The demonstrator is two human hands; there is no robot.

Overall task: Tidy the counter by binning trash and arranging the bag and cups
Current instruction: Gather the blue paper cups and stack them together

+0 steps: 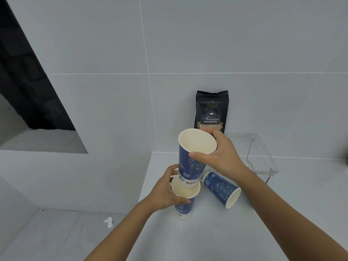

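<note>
Standing against the tiled wall in the upper middle of the frame, the black coffee bag is looking soft-sided and light. Lower centre, the right hand is clamping the upper blue cup near its rim, feeding it into the lower cup that the left hand is gripping. These paper cups are probably light and crushable, best held gently at the stiffer rim; a third cup is lying tipped just right.

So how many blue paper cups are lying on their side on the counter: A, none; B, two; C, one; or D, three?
C: only one cup lies tipped over on the counter, its open mouth facing the camera; the right hand holds the raised cup over the lower cup gripped by the left hand.
</note>
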